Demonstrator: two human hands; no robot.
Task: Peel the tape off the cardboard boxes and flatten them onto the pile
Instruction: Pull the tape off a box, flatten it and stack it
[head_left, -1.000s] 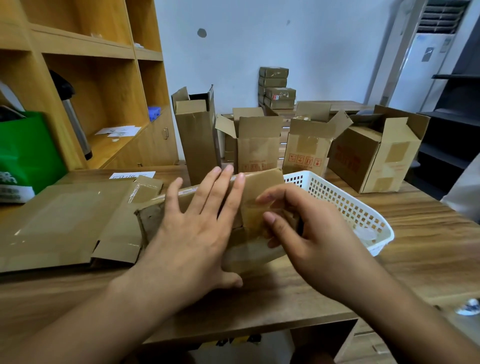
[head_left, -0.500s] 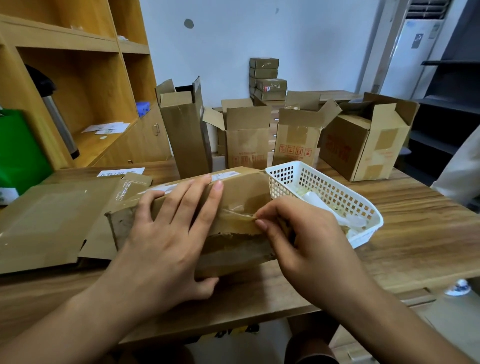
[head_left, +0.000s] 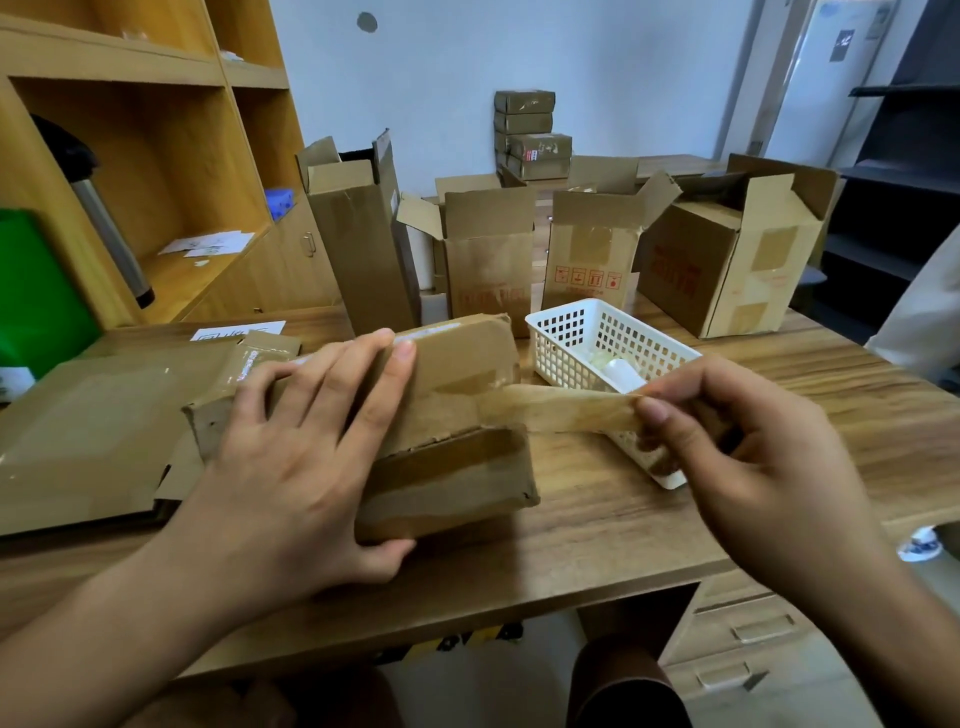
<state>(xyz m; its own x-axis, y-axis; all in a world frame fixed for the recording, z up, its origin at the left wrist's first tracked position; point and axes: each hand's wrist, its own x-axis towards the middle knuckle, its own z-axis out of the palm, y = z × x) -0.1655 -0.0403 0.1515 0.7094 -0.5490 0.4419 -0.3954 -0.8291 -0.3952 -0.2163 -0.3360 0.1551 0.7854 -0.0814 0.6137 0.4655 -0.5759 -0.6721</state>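
A worn brown cardboard box lies on its side on the wooden desk in front of me. My left hand lies over its top and near face, fingers spread on the top and thumb at the lower edge. My right hand pinches the free end of a strip of clear tape. The strip stretches from the box's face out to the right, in front of the white basket. A pile of flattened cardboard lies at the left of the desk.
A white plastic basket holding crumpled tape stands right of the box. Several open cardboard boxes stand along the desk's far edge, with small boxes stacked behind. Wooden shelves and a green bag are at the left. Drawers sit below right.
My right hand has moved right, pulling a long strip of tape off the box's face. The left hand stays pressed on the box.
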